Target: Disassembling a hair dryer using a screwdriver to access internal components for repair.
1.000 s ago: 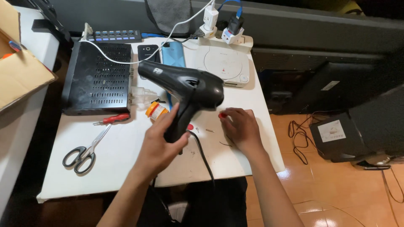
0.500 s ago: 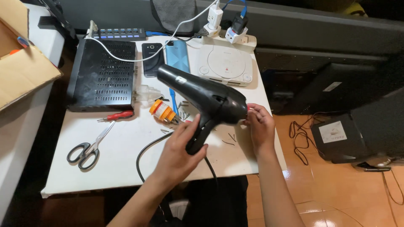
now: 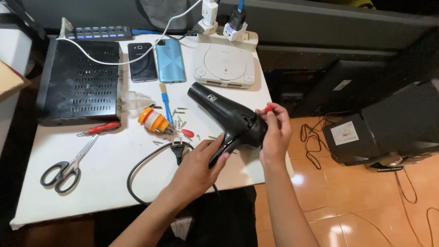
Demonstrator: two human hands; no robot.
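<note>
Several small metal screws (image 3: 179, 122) already lay loose on the white table (image 3: 114, 183), so disassembly looked underway. Your left hand (image 3: 197, 165) gripped the black plastic hair dryer (image 3: 228, 121) by its handle above the table edge; your right hand (image 3: 275, 132) pinched a red-handled screwdriver (image 3: 266, 110) at its rear, and the casing looked unopened.

Both forearms are bare to the lower frame edge; no sleeve, cuff or glove is visible on either. The left hand (image 3: 196, 167) and right hand (image 3: 274, 132) carry no ring, watch or wristband on the surfaces shown. Below the arms, dark clothing, apparently black, covers the lap. Fingernails appear short, though detail is soft.
</note>
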